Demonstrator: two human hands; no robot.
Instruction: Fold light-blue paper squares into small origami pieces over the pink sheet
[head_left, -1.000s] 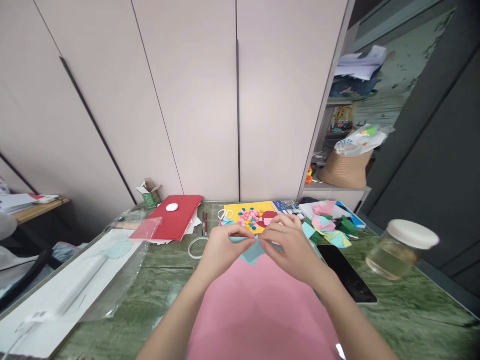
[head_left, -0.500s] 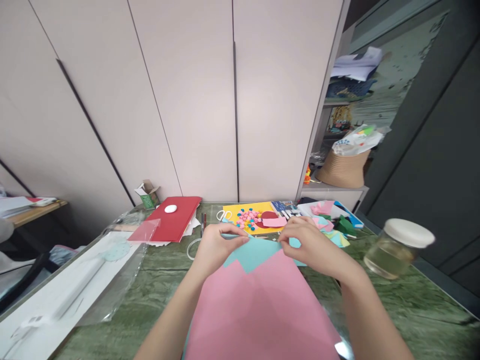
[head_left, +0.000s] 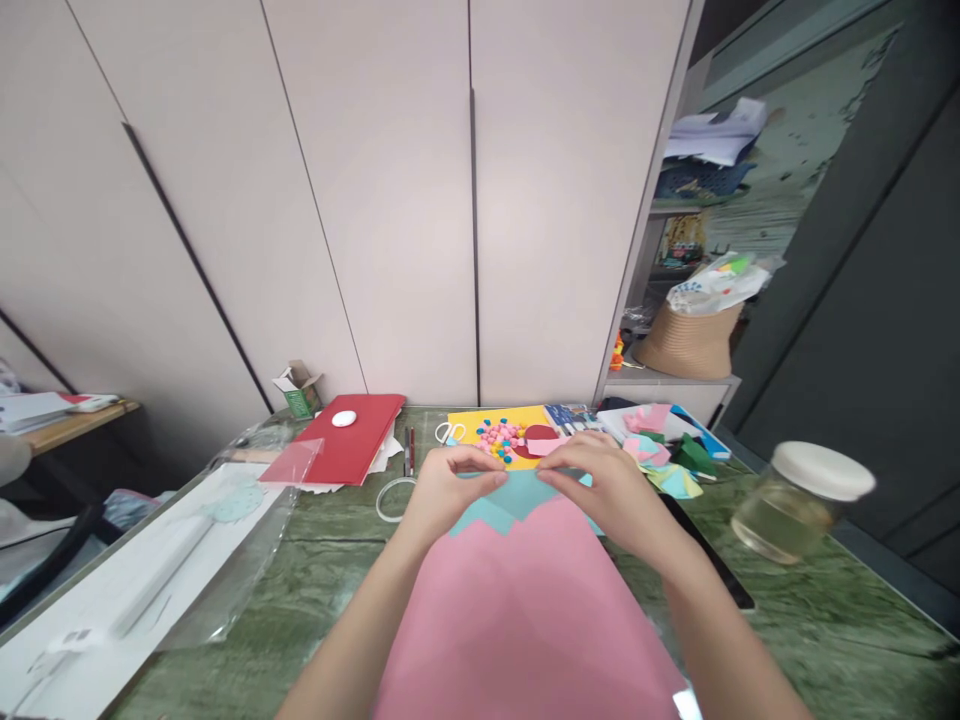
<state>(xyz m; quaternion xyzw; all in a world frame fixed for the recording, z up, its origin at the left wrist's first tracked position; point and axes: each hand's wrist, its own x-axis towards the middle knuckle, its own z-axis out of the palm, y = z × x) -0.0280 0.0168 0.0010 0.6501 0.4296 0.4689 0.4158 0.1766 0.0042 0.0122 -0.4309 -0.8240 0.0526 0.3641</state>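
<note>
Pinching the teal paper [head_left: 517, 502] between thumbs and fingertips, the left hand [head_left: 448, 492] and right hand [head_left: 611, 492] grip its upper edge, one at each side. The teal paper spans the gap between the hands and overlaps one pink sheet [head_left: 525, 620] below. Beyond the hands: one yellow sheet [head_left: 480, 418], bearing beads [head_left: 496, 436] too crowded to count. Left of it: one pair of scissors [head_left: 451, 436], two pens [head_left: 409, 452], one tape roll [head_left: 380, 508], one red folder [head_left: 360, 450]. Right side of the table [head_left: 330, 575]: one lidded jar [head_left: 795, 515].
</note>
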